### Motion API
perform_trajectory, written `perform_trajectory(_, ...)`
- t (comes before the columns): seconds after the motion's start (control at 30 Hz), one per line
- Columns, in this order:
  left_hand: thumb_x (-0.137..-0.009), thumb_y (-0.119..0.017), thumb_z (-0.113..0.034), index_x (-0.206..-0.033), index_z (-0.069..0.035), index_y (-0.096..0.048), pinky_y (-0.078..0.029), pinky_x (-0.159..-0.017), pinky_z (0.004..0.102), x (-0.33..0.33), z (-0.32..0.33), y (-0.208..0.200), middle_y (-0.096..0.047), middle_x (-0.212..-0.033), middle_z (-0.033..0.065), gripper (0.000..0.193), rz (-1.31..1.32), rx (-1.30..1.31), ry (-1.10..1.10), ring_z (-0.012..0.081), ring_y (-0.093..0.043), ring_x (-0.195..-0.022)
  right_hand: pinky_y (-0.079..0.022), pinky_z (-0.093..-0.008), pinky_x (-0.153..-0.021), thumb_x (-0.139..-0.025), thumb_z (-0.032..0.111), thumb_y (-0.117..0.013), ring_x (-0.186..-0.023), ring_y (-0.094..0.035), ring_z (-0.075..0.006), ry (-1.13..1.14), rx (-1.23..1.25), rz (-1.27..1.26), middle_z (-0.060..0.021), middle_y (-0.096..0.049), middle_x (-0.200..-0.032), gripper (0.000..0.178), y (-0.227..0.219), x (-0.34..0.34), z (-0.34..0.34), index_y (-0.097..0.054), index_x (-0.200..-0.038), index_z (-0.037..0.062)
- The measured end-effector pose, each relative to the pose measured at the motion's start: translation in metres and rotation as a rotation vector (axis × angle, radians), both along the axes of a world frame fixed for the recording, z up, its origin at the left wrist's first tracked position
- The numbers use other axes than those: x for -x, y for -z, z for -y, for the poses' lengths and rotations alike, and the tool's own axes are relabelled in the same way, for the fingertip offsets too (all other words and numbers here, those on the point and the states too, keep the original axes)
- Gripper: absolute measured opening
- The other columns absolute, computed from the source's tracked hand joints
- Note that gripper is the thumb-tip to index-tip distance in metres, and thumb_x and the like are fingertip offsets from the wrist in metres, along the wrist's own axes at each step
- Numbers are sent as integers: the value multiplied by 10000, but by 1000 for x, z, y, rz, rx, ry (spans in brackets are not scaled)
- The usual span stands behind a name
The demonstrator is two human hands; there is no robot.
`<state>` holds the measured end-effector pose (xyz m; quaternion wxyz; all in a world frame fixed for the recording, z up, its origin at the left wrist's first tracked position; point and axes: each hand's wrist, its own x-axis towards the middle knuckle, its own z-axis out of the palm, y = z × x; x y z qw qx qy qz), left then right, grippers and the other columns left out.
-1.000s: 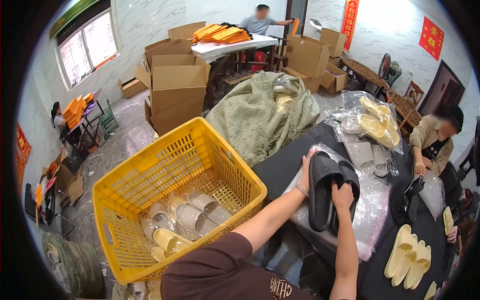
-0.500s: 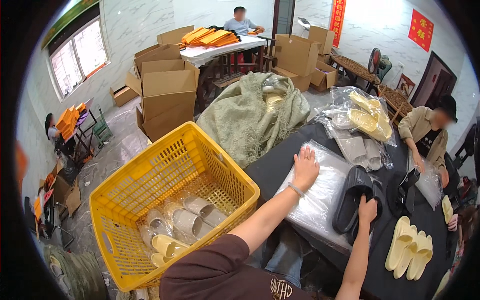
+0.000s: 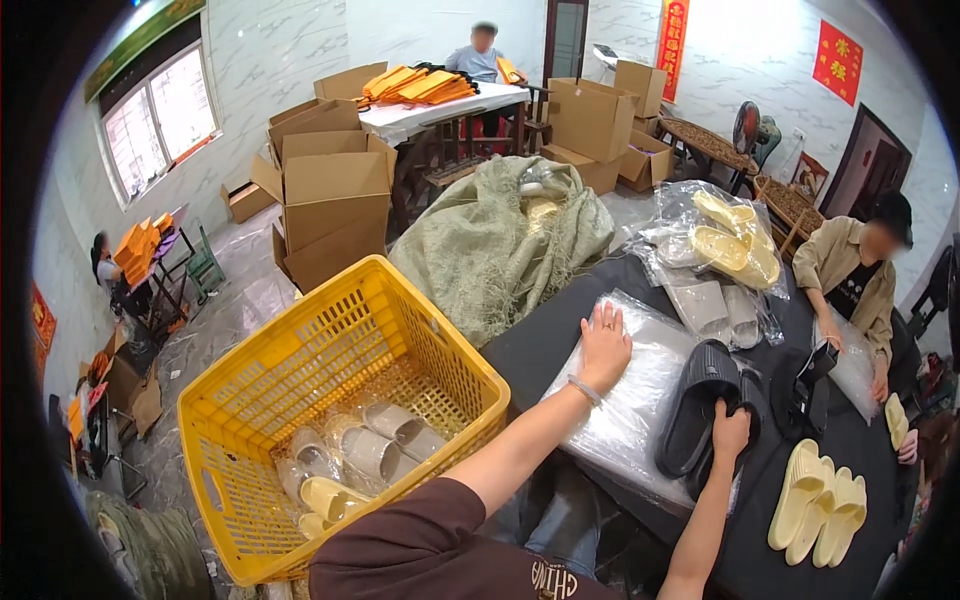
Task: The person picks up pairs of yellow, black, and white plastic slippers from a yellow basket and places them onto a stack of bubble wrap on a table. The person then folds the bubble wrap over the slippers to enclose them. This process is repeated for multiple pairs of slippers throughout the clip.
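My left hand [image 3: 606, 348] lies flat, fingers spread, on a stack of clear plastic bags [image 3: 640, 385] on the dark-covered table. A bracelet and a ring show on it. Over the right side of that stack my right hand [image 3: 731, 430] is closed on a pair of black slippers [image 3: 697, 405]. One slipper overlaps the other, and the grip is around their inner side, with some fingers hidden. Just beyond the stack are bagged grey slippers [image 3: 700, 308] and bagged yellow slippers [image 3: 735, 255]. Unbagged pale yellow slippers [image 3: 818, 505] stand in a row near my right arm.
A yellow crate [image 3: 495, 385] with bagged slippers [image 3: 370, 450] is at my left. A green woven sack [image 3: 480, 240] bulges behind it. Across the table a co-worker [image 3: 865, 270] handles clear bags beside more black slippers [image 3: 800, 395]. Cardboard boxes [image 3: 335, 190] stand farther back.
The view has shifted slightly. Both my hands keep their places on the bags and the black slippers. At the far table, a person now holds an orange item higher.
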<state>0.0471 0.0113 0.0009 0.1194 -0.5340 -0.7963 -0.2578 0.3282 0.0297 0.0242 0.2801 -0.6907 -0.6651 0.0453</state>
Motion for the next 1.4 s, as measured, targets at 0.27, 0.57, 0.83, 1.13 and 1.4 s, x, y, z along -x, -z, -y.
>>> perform_trajectory(0.27, -904, -405, -307, -1358, -26, -393, -274, -1038, 536, 0, -1, 1, -308, -1454, 163, 534, -28, 36, -12, 312, -279, -1344, -431, -476, -851, -820, 471, -565, -993, -548, -423, -15, 44, -31, -246, -548, -1081, 586, -3, -2, 2, -578, -1014, -82)
perform_trajectory(0.57, -897, -420, -304, -1354, -31, -401, -273, -1035, 541, 0, -4, 5, -319, -1447, 162, 533, -14, 14, -16, 312, -279, -1343, -428, -470, -857, -821, 468, -571, -991, -546, -420, -22, 55, -31, -253, -550, -1063, 590, -8, -1, 4, -580, -1011, -90)
perform_trajectory(0.83, -897, -418, -302, -1353, -33, -405, -280, -1028, 537, -1, -1, 1, -326, -1443, 162, 530, -20, 11, -14, 311, -296, -1335, -422, -457, -869, -813, 459, -583, -1004, -537, -422, -37, 16, -64, -264, -551, -1058, 587, -3, -3, 3, -579, -1012, -94)
perform_trajectory(1.13, -901, -412, -303, -1359, -34, -395, -281, -1032, 530, 0, -2, 2, -315, -1450, 157, 532, -23, 24, -17, 305, -283, -1344, -421, -462, -873, -816, 452, -584, -1008, -536, -424, -50, 40, -56, -261, -548, -1067, 591, -6, -3, 4, -577, -1040, -95)
perform_trajectory(1.4, -905, -409, -309, -1361, -34, -392, -275, -1037, 532, 0, -2, 1, -303, -1457, 153, 533, -8, 37, -11, 300, -261, -1354, -416, -458, -886, -826, 444, -579, -1035, -526, -423, -44, 41, -59, -271, -542, -1089, 592, -2, -5, 2, -569, -1064, -98)
